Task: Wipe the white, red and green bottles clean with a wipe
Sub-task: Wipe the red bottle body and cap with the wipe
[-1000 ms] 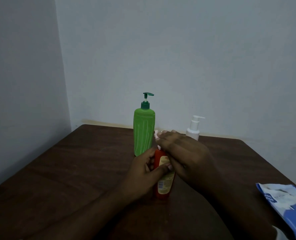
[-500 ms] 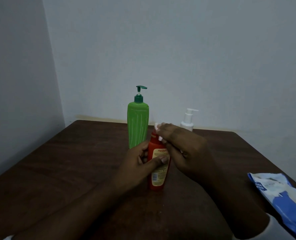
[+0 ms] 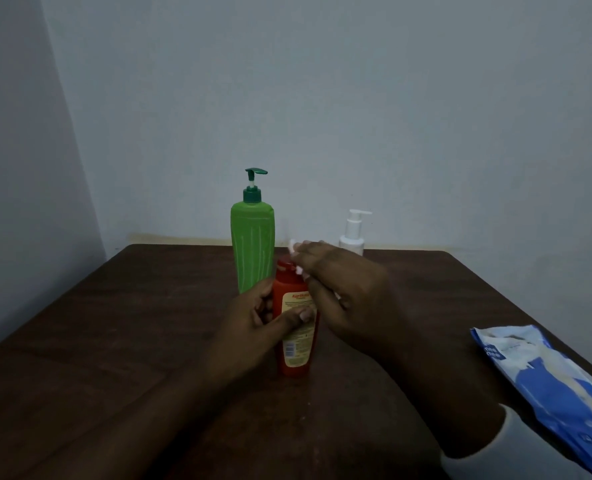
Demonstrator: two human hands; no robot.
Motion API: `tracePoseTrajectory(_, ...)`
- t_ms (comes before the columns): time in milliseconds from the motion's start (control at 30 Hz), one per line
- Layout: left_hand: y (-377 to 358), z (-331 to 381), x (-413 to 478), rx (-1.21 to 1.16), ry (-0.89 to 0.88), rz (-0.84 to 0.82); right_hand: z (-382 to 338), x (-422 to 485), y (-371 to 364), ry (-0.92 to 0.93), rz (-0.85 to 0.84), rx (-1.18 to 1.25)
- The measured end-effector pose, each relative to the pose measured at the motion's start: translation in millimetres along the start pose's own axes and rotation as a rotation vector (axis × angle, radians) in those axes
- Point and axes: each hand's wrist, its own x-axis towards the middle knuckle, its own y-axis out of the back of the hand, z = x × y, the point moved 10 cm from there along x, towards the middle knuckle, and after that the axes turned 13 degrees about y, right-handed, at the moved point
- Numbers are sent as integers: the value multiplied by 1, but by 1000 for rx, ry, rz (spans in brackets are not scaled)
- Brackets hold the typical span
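Centre frame, the left hand wraps the red bottle to steady it on the bench; the right hand pinches a wipe against its cap. The green bottle and white bottle stand behind.

I count three bottles on one bench: one green bottle, one red bottle, one white bottle. One wipe, one wipe pack, and my two hands: left hand, right hand
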Motion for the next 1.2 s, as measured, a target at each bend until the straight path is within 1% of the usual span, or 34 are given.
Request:
tracePoseTrajectory(133, -2, 8, 0, 25, -26, -1, -13, 11, -15, 69, -59, -40)
tracePoseTrajectory(200, 0, 6, 0, 22, -25, -1, -13, 12, -16, 74, -77, -44)
tracePoseTrajectory(267, 2, 4, 1, 15, -17, -4, -5, 9, -10, 39, -72, -28)
tracePoseTrajectory(367, -1, 0, 4, 16, 0, -19, 14, 1, 7, -56, -19, -1)
tracePoseTrajectory(433, -5, 0, 4, 30, 3, -26, 18, -5, 16, -64, 14, -15)
tracePoseTrajectory(533, -8, 4, 3, 41, -13, -29, 7, -4, 12, 4, 23, -30)
tracePoseTrajectory(633, -6, 5, 1, 47, -20, -24, -13, 5, -10, 90, -40, -52)
tracePoseTrajectory(733, -5, 5, 1, 53, -16, -26, -17, 10, -17, 136, -83, -105)
tracePoseTrajectory(800, -6, 8, 1, 50, -19, -26, -10, 11, -9, 114, -60, -83)
tracePoseTrajectory(900, -6, 7, 2, 50, -16, -18, 9, 3, 9, 5, 17, -25)
tracePoseTrajectory(1000, -6, -1, 3, 54, 8, -18, 18, -9, 20, -45, 66, -35)
tracePoseTrajectory(1067, -6, -4, 3, 49, 24, -17, 9, -9, 17, -7, 72, -71)
tracePoseTrajectory(1200, -4, -5, 3, 53, 6, -30, -19, 7, -15, 113, -12, -83)
